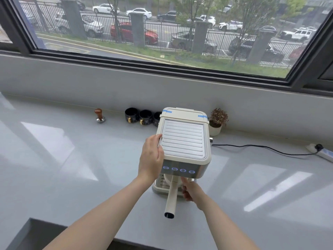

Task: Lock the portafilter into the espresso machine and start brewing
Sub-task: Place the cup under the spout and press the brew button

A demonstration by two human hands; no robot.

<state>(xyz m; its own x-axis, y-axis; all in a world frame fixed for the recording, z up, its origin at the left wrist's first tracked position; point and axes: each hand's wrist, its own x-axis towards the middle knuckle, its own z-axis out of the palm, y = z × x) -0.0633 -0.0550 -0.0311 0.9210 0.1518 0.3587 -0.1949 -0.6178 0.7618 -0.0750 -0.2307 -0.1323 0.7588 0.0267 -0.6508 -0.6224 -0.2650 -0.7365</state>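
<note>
A cream espresso machine (183,139) with a ribbed metal top stands on the grey counter. Several blue-lit round buttons (182,170) glow along its front panel. The portafilter (171,195) sits under the machine's front, its cream handle pointing straight toward me. My left hand (151,157) lies flat against the machine's left side, fingers over the top edge. My right hand (191,190) is just right of the handle, index finger raised toward the buttons, its tip right below the panel. The other fingers are curled with nothing in them.
A wooden-handled tamper (99,115) and three black cups (142,116) stand at the back left of the machine. A small potted plant (217,121) is at its back right. A black cord (261,148) runs to a power strip (322,152). The counter's front edge is near me.
</note>
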